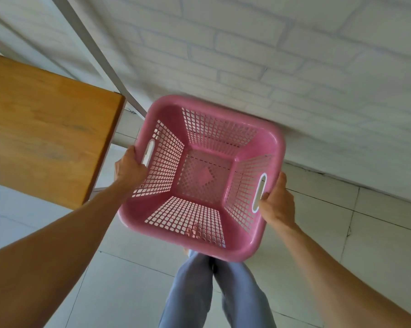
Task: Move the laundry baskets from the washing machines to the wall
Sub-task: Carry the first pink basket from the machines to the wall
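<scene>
Both hands, left hand and right hand, grip pink basket between them

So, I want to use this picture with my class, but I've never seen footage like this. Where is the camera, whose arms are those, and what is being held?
The single picture comes from a wide-angle camera worn on a person's head, looking forward and down, which is why straight lines bend. There is no machine: the two bare arms are the wearer's own. The left hand grips one side of a pink laundry basket, by its handle slot, and the right hand grips the opposite side. The basket is empty; you see through its mesh bottom to the tiled floor. It is held close to a white brick wall; whether it touches the floor or the wall cannot be told. At left is a wooden tabletop on a metal frame. Below, the wearer's legs in grey-blue trousers show.
</scene>
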